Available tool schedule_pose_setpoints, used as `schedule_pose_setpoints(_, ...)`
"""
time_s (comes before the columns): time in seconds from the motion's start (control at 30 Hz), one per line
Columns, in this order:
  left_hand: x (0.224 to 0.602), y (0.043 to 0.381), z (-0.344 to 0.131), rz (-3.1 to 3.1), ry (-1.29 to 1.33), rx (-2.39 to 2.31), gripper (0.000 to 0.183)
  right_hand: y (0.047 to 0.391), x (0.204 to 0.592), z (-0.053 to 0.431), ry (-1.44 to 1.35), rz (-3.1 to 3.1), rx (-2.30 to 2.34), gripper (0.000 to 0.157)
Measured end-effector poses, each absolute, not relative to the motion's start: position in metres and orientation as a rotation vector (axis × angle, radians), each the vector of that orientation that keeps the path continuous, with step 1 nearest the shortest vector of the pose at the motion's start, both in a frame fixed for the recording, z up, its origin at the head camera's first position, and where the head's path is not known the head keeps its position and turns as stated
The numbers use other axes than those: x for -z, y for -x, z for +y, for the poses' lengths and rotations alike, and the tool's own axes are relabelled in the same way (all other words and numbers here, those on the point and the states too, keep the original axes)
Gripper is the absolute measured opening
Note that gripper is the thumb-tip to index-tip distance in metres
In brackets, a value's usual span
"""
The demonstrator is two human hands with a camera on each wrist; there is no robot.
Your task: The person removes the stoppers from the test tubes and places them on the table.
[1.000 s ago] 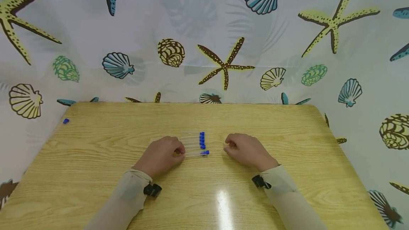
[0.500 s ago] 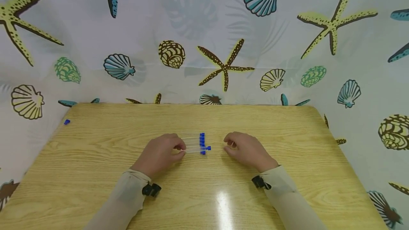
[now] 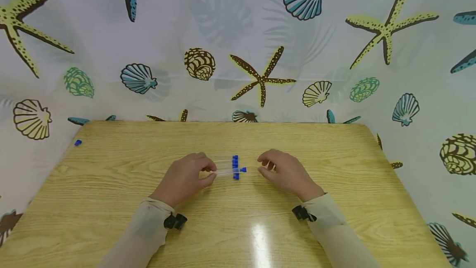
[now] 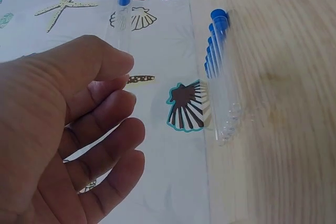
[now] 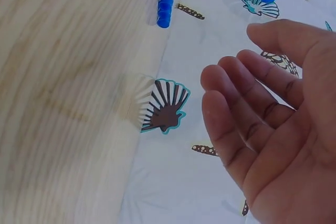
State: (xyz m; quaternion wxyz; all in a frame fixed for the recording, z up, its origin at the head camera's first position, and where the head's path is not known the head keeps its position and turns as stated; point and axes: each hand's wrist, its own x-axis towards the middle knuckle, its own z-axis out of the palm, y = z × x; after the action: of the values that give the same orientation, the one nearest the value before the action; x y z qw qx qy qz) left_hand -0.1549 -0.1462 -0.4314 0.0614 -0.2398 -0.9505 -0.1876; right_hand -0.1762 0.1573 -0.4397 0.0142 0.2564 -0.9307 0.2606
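My left hand (image 3: 186,177) pinches the bottom end of a clear test tube (image 4: 123,22) between thumb and forefinger. That tube is raised over the table, its blue cap (image 3: 243,169) pointing right toward my other hand. Below it, a row of several similar capped tubes (image 4: 223,77) lies side by side on the table, with the blue caps (image 3: 235,161) lined up on the right. My right hand (image 3: 286,175) hovers to the right of the held tube's cap, apart from it. Its fingers are loosely bent, with a gap between thumb and fingers and nothing held.
A small blue piece (image 3: 77,142) lies near the far left corner of the wooden table (image 3: 238,235). Behind the table and along its sides hangs a white cloth (image 3: 167,32) printed with shells and starfish. Each wrist wears a small black device.
My left hand has lifted the test tube off the table and moved it slightly away from me, over the row. The right hand has shifted slightly forward and left, its fingers parting a little.
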Motion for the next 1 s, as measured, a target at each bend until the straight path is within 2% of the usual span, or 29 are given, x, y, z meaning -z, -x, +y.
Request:
schedule_pose_setpoints(0.43,0.42,0.148,-0.142,-2.76,0.767,0.501,0.006,0.169,0.427,0.154,-0.876,-2.79,-0.903,0.02)
schedule_pose_setpoints(1.0,0.407,0.138,-0.135,-2.655,0.819,0.471,0.011,0.168,0.424,0.155,-1.143,-2.598,-0.895,0.02)
